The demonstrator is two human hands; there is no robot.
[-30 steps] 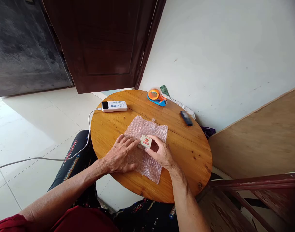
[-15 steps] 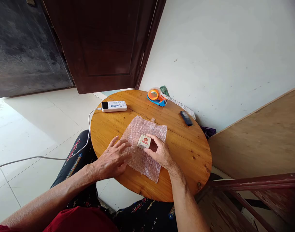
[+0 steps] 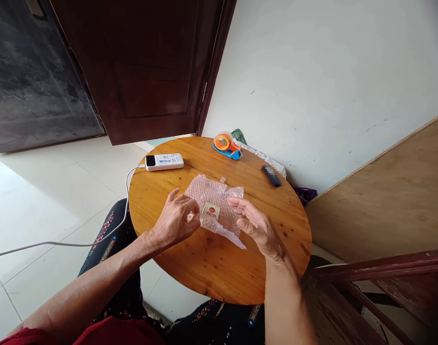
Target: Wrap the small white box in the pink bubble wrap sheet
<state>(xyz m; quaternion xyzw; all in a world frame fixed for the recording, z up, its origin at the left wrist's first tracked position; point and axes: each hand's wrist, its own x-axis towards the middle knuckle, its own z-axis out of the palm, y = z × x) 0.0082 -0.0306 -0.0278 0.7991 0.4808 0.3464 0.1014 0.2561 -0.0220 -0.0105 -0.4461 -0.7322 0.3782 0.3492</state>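
A small cream box [image 3: 211, 210] with a red round mark lies on a sheet of pinkish bubble wrap [image 3: 230, 189]. The wrap's near edge is lifted and folded up against the front of the box. My left hand [image 3: 177, 215] pinches that edge at its left corner between thumb and fingers. To the right of the box, my right hand [image 3: 256, 225] hovers with its fingers apart and nothing in them.
The round wooden table [image 3: 276, 215] carries a white device [image 3: 164, 162] with a cable [image 3: 127, 184], an orange and blue tape dispenser [image 3: 228, 145] and a dark blurred-out object [image 3: 271, 176]. A white wall [image 3: 312, 96] stands behind the table.
My right hand has let go of the box and drawn back to the right. My left hand has taken the near edge of the bubble wrap and raised it toward the box.
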